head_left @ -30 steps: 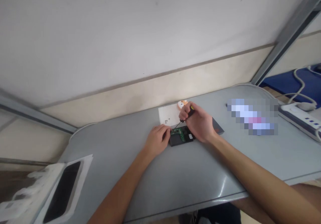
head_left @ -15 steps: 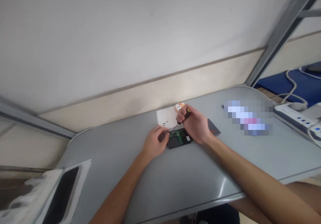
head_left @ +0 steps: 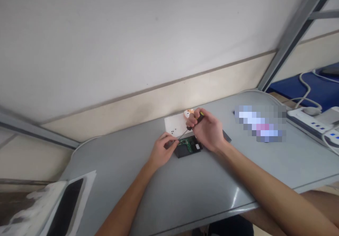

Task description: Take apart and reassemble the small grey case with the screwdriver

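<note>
A black device (head_left: 182, 151) with a green circuit board (head_left: 189, 145) showing lies on the grey table. My right hand (head_left: 209, 130) holds a screwdriver (head_left: 195, 121) with a dark and yellow-green handle, its thin shaft slanting down left to the board's upper left part. Beside that tip, the fingers of my left hand (head_left: 162, 149) are pinched together at the device's left corner; what they grip is too small to make out. Behind the device, a white sheet (head_left: 178, 124) bears several tiny dark pieces. An orange and white object (head_left: 188, 114) sits at the sheet's right edge.
A dark flat piece (head_left: 227, 136) lies partly behind my right wrist. Farther right are a blurred-out object (head_left: 258, 123) and a white power strip (head_left: 307, 123) with cables. A black phone-like slab (head_left: 66, 207) rests on white material at lower left. A wall rises behind the table.
The view has shifted slightly. My right hand has tilted a little around the screwdriver, showing more of its handle, while the tip stays at the board. My left fingers have closed slightly near it.
</note>
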